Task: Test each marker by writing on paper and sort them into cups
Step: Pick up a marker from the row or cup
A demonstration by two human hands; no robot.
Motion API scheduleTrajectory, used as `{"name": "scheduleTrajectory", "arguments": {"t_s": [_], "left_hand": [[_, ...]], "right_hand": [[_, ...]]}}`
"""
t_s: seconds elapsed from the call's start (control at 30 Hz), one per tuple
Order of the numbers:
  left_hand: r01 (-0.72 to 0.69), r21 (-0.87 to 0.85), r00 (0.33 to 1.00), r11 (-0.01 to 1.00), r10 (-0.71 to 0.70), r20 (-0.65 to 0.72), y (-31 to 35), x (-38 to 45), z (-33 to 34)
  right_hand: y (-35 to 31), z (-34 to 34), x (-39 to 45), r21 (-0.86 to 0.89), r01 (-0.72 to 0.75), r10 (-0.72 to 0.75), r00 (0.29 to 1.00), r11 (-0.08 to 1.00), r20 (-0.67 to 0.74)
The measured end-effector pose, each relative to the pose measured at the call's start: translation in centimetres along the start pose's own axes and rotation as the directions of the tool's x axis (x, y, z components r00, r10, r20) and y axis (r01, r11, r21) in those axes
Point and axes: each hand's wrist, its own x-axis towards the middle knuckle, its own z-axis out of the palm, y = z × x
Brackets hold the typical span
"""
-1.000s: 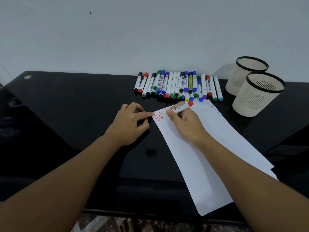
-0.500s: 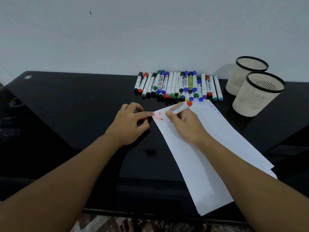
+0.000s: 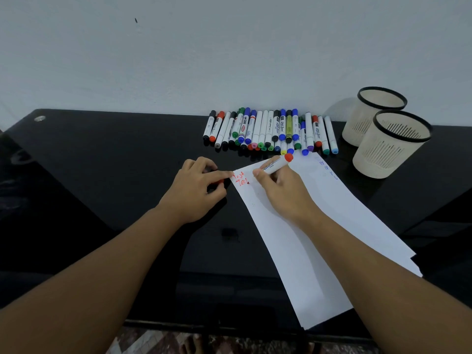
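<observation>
My right hand (image 3: 283,191) grips a red marker (image 3: 277,164), its tip down on the white paper (image 3: 319,226) beside red scribbles (image 3: 240,178). My left hand (image 3: 196,187) holds a red cap (image 3: 218,182) in its curled fingers, while its forefinger presses the paper's left corner. A row of several capped markers (image 3: 270,130) lies by the wall. Two beige cups with black rims stand at the right, the near cup (image 3: 390,144) in front of the far cup (image 3: 370,113).
The black glossy table (image 3: 115,162) spreads wide to the left. Faint blue marks (image 3: 328,169) sit on the paper's far right edge. The table's front edge runs below my forearms, with patterned floor beneath.
The red marker's rear end has tilted slightly as my right hand writes; the red scribbles have grown a little. My left hand has stayed put.
</observation>
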Motion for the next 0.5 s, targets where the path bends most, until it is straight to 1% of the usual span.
{"name": "scheduleTrajectory", "arguments": {"t_s": [0.1, 0.2, 0.37, 0.43, 0.5], "left_hand": [[-0.003, 0.0, 1.0, 1.0, 0.003, -0.002, 0.04, 0.03, -0.01], [0.003, -0.003, 1.0, 1.0, -0.003, 0.002, 0.12, -0.06, -0.07], [0.001, 0.004, 1.0, 1.0, -0.001, 0.007, 0.23, -0.04, -0.24], [-0.005, -0.01, 1.0, 1.0, 0.005, -0.004, 0.18, -0.12, -0.2], [-0.014, -0.03, 1.0, 0.999, 0.014, -0.025, 0.14, -0.24, -0.27]], "right_hand": [[-0.17, 0.03, 0.08, 0.039, -0.012, 0.012, 1.0, 0.999, 0.001], [-0.22, 0.11, 0.1, 0.006, -0.01, 0.01, 1.0, 1.0, 0.027], [-0.15, 0.17, 0.23, -0.011, -0.001, 0.001, 1.0, 1.0, -0.031], [-0.14, -0.04, 0.2, 0.07, 0.006, -0.003, 0.999, 0.998, -0.046], [-0.16, -0.37, 0.13, 0.214, 0.045, -0.028, 0.996, 0.976, -0.079]]}}
